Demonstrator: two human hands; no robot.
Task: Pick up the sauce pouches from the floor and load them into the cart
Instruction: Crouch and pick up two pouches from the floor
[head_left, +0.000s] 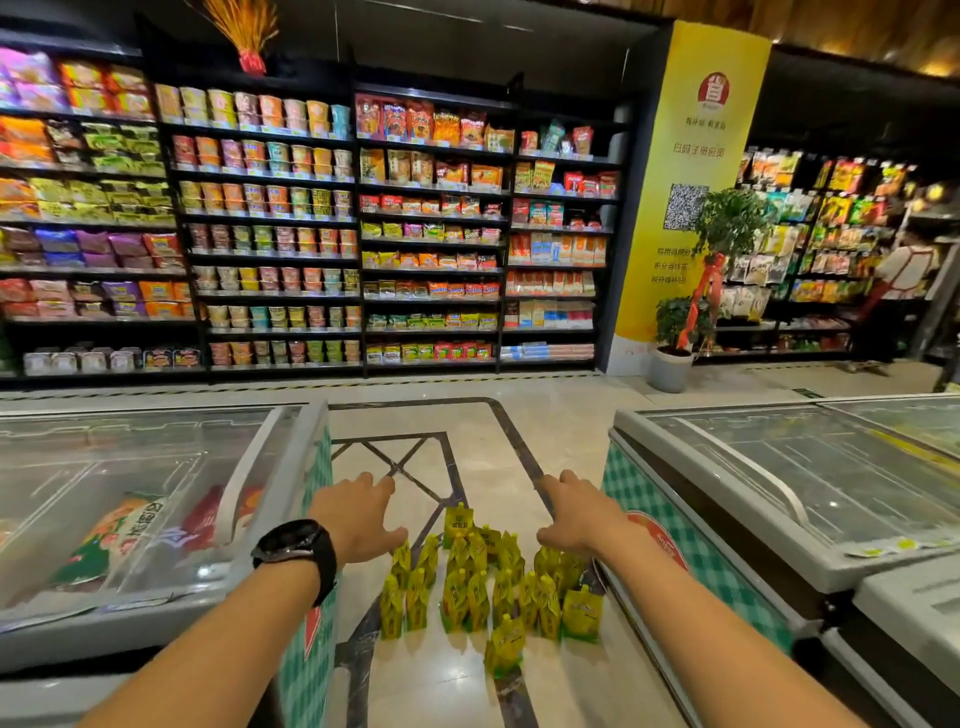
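The pale tiled floor carries a cluster of yellow-green sauce pouches, standing upright between 2 freezers, the left freezer and the right freezer.

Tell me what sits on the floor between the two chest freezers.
In the head view, yellow sauce pouches stand clustered on the tiled floor between the left freezer and right freezer.

Sauce pouches print too blurred; left freezer, right freezer cropped.

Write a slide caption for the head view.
Open left hand and right hand extend over yellow sauce pouches standing on the floor between two freezers.
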